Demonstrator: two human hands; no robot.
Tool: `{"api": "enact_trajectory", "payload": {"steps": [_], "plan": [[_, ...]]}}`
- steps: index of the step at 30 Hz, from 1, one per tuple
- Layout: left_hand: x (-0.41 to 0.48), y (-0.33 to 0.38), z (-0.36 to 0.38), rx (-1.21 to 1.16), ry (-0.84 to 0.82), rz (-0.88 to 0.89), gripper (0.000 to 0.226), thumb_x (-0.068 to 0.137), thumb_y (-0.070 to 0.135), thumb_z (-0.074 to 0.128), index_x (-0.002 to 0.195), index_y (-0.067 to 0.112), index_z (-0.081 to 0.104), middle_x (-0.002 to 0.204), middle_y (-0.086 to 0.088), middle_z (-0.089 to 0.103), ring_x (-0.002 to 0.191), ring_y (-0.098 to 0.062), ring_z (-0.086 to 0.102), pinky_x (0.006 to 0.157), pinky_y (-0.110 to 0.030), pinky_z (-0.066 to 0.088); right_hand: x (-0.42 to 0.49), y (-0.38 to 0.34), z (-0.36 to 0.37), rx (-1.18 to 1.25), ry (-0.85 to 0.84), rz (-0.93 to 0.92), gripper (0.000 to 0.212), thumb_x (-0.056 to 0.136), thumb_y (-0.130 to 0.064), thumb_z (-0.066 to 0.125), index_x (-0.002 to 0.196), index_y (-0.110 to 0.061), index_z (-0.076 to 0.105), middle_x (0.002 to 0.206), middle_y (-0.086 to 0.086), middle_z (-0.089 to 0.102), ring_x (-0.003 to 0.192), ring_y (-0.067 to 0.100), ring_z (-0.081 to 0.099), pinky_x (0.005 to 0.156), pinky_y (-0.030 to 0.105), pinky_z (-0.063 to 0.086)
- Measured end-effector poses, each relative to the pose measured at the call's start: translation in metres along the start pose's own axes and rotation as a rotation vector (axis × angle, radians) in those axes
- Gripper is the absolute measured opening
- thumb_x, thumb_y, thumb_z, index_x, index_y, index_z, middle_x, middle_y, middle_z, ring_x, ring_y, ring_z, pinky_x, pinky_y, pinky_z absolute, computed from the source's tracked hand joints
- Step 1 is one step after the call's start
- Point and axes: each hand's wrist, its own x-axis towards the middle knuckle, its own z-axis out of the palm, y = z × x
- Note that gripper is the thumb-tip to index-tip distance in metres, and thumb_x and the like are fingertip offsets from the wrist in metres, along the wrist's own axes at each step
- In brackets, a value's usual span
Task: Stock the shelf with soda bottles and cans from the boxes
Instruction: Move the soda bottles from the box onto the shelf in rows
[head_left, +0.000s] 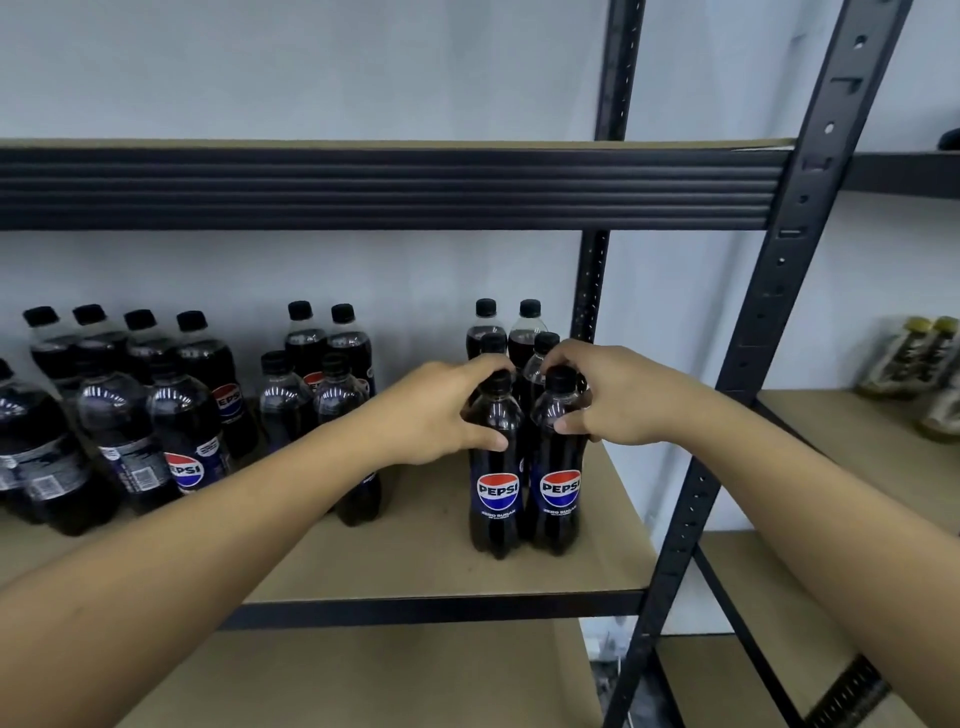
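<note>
Two black Pepsi bottles stand upright side by side at the front right of the brown shelf board (426, 551). My left hand (436, 410) grips the neck of the left Pepsi bottle (496, 493). My right hand (608, 395) grips the neck of the right Pepsi bottle (560, 488). Both labels face me. Directly behind them stand several more black-capped bottles (527, 332) in two columns. No box is in view.
Groups of Pepsi bottles stand at the shelf's middle (306, 384) and left (130, 405). A black beam (363, 189) of the upper shelf runs overhead. Black uprights (748, 374) frame the right side. A neighbouring shelf holds gold-capped bottles (914, 358).
</note>
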Motion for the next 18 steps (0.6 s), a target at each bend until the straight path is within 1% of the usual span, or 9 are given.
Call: {"api": "enact_trajectory", "payload": {"steps": [3,5,7,9,12,14,16,18], "plan": [[-0.001,0.001,0.001,0.024,0.005,0.013,0.087,0.083,0.05,0.079,0.153,0.041,0.027,0.124,-0.009,0.066,0.109,-0.023,0.065,0.095,-0.045,0.055,-0.001,0.0,0.0,-0.013,-0.008,-0.008,0.057,0.087,-0.023,0.078,0.134,-0.031,0.047,0.101,-0.002,0.063,0.084,0.014,0.063,0.079,0.034,0.055],[-0.002,0.0,0.001,0.025,0.012,0.023,0.088,0.084,0.05,0.078,0.155,0.041,0.026,0.132,-0.005,0.063,0.115,-0.02,0.063,0.099,-0.041,0.054,-0.002,0.0,0.0,-0.017,-0.013,-0.013,0.06,0.087,-0.026,0.077,0.138,-0.032,0.045,0.11,-0.003,0.063,0.094,0.015,0.063,0.083,0.033,0.053],[-0.003,0.0,0.0,0.015,0.018,0.028,0.089,0.086,0.051,0.076,0.157,0.041,0.024,0.14,-0.001,0.06,0.122,-0.018,0.06,0.103,-0.038,0.051,-0.003,0.0,-0.001,-0.037,-0.014,-0.031,0.063,0.088,-0.029,0.076,0.142,-0.032,0.044,0.119,-0.004,0.063,0.102,0.016,0.06,0.085,0.029,0.048],[-0.006,0.0,-0.004,0.011,0.036,0.034,0.088,0.087,0.054,0.073,0.158,0.042,0.023,0.144,0.003,0.058,0.125,-0.016,0.058,0.106,-0.038,0.05,-0.005,-0.002,-0.002,-0.06,0.015,-0.059,0.062,0.091,-0.032,0.072,0.146,-0.029,0.044,0.129,-0.004,0.063,0.11,0.017,0.059,0.086,0.025,0.043],[-0.016,-0.001,-0.016,0.032,0.092,0.042,0.082,0.089,0.059,0.068,0.157,0.041,0.026,0.151,0.008,0.051,0.131,-0.013,0.055,0.109,-0.039,0.048,-0.006,-0.011,-0.007,-0.105,0.088,-0.111,0.064,0.095,-0.036,0.067,0.152,-0.027,0.041,0.147,-0.004,0.053,0.13,0.018,0.052,0.1,0.024,0.039],[-0.027,-0.003,-0.028,0.052,0.126,0.028,0.078,0.09,0.058,0.066,0.156,0.037,0.031,0.154,0.009,0.048,0.132,-0.012,0.054,0.11,-0.037,0.047,-0.006,-0.023,-0.011,-0.148,0.135,-0.177,0.062,0.096,-0.039,0.064,0.152,-0.027,0.043,0.15,-0.004,0.051,0.135,0.017,0.049,0.109,0.029,0.04],[-0.04,-0.007,-0.041,0.089,0.158,0.011,0.073,0.092,0.054,0.066,0.155,0.032,0.037,0.152,0.009,0.05,0.13,-0.009,0.054,0.109,-0.036,0.047,-0.005,-0.039,-0.014,-0.157,0.168,-0.238,0.057,0.097,-0.04,0.062,0.149,-0.026,0.046,0.148,-0.004,0.054,0.134,0.017,0.05,0.11,0.032,0.042],[-0.055,-0.014,-0.054,0.138,0.188,-0.013,0.068,0.092,0.053,0.066,0.152,0.03,0.042,0.15,0.01,0.052,0.128,-0.008,0.055,0.107,-0.033,0.048,-0.002,-0.058,-0.014,-0.154,0.175,-0.298,0.054,0.097,-0.042,0.061,0.148,-0.027,0.049,0.147,-0.007,0.054,0.133,0.015,0.051,0.11,0.032,0.042]]}}
